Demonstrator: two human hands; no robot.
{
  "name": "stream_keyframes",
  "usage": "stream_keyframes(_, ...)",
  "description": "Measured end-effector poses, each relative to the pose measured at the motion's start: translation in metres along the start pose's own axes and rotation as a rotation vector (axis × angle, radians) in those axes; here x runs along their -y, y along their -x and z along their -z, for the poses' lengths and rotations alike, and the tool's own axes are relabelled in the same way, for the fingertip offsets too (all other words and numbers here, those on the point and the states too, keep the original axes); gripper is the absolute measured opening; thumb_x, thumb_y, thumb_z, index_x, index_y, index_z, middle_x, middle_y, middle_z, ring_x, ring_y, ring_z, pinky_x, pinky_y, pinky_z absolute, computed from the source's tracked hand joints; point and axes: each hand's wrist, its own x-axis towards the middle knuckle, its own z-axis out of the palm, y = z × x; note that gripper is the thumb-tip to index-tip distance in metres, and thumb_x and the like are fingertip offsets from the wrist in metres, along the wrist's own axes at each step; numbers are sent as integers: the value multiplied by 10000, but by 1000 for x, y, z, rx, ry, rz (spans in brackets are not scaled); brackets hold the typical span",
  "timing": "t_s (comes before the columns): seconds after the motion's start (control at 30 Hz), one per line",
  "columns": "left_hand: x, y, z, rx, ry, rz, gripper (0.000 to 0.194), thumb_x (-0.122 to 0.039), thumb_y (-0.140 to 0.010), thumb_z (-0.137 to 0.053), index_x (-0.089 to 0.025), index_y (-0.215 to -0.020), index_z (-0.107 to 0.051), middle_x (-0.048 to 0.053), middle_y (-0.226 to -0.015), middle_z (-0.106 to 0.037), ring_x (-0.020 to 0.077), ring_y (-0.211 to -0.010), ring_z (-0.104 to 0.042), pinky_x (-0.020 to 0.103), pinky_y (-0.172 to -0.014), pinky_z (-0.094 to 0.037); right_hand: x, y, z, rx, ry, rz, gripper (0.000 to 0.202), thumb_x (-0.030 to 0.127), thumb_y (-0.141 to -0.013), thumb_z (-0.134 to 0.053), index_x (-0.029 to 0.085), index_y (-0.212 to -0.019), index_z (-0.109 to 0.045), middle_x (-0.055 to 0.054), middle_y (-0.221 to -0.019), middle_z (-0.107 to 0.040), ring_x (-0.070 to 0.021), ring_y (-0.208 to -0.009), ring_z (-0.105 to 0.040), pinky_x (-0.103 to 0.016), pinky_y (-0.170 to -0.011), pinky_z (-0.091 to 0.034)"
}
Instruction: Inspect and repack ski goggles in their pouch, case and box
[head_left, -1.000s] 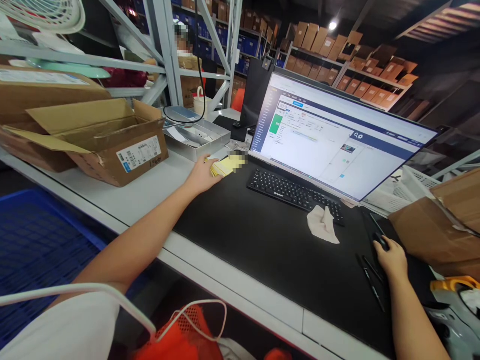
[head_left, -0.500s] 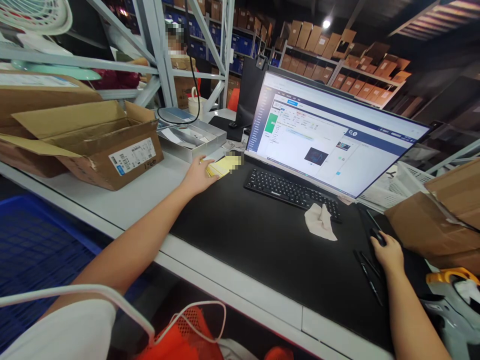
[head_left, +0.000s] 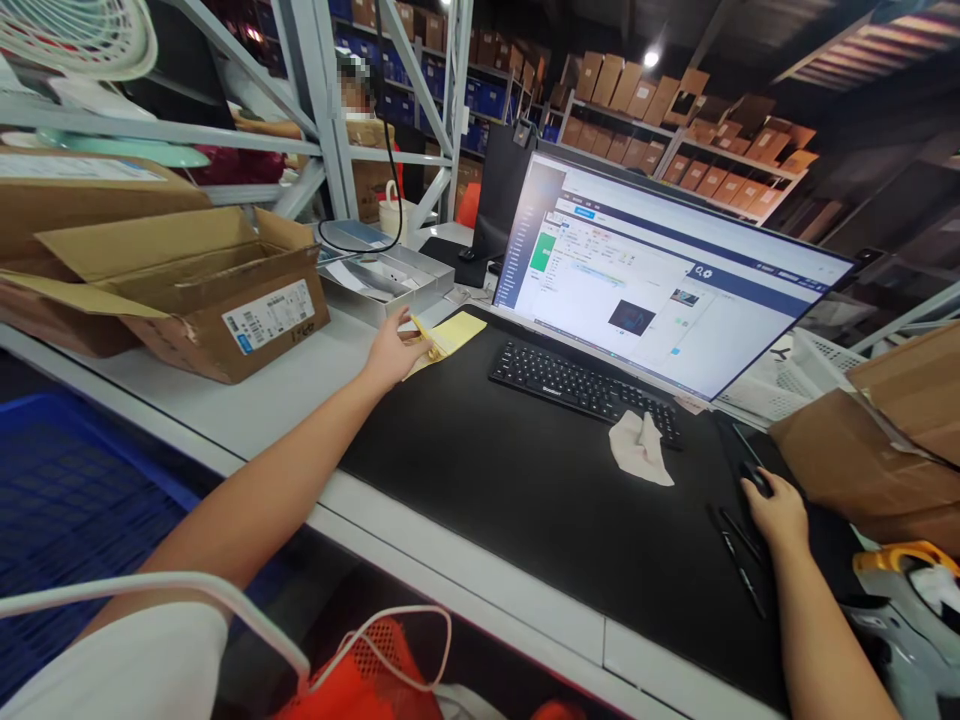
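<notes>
Beyond the left edge of the black desk mat (head_left: 525,480), my left hand (head_left: 394,350) pinches a raised edge of some yellow paper (head_left: 459,333). The rest of the paper lies flat on the mat; whether it is one sheet or a pad I cannot tell. On the right, my right hand (head_left: 778,512) is curled over a black computer mouse (head_left: 757,480). A black keyboard (head_left: 559,380) sits below the lit monitor (head_left: 645,270). A crumpled white tissue (head_left: 637,455) covers part of the keyboard's right end.
An opened cardboard box (head_left: 187,300) stands at the left, beside a silver tray (head_left: 409,285). Several pens (head_left: 742,570) lie near my right wrist. More cardboard boxes (head_left: 892,440) and a grey-and-yellow device (head_left: 911,590) are at the right. A blue crate (head_left: 82,530) is below the desk.
My left hand has lifted an edge of the yellow paper, which lay flatter under the fingers before. My right hand stays on the mouse. The view has shifted slightly.
</notes>
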Motion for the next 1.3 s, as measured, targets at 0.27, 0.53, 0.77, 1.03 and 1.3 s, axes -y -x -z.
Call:
stream_keyframes(0.27,-5,1,-2,-44,182,153,619,-178,-760,-875,-133,-1363,-740,174,-1449,-768,318,-1248,-805,497,-1163,-634,11,7,9,-12,-60,-100,738,629,-865,-551,138,-1367,-781,-241,-1495,-688,-423,-1475,-581,-578,-1302,-430)
stream_keyframes(0.53,1,-3,-2,-109,153,155,580,-288,-736,-831,-139,-1294,-771,85,-1029,-832,284,-1036,-818,438,-1047,-655,8,3,8,62,-39,-126,781,629,-843,-543,116,-1385,-769,-256,-1501,-681,-441,-1489,-575,-582,-1302,-429)
stream_keyframes(0.77,5,-5,0,-92,42,204,576,-281,-773,-785,-164,-1335,-740,39,-844,-792,273,-849,-819,383,-874,-657,11,3,9,48,-49,-124,717,626,-822,-551,160,-1315,-784,-235,-1425,-710,-435,-1432,-603,-592,-1269,-458)
stream_keyframes(1.03,9,-7,0,-46,13,195,704,-206,-784,-723,-161,-1486,-678,10,-806,-752,256,-750,-785,383,-860,-657,10,2,9,46,-42,-116,683,628,-812,-560,187,-1279,-790,-217,-1378,-723,-428,-1417,-611,-589,-1254,-475)
stream_keyframes(1.3,6,-3,-3,52,176,167,816,-187,-856,-705,-183,-1657,-551,87,-1121,-832,253,-993,-837,450,-1045,-673,13,3,10,74,-30,-133,756,629,-832,-542,135,-1355,-776,-249,-1466,-696,-436,-1480,-584,-574,-1293,-446)
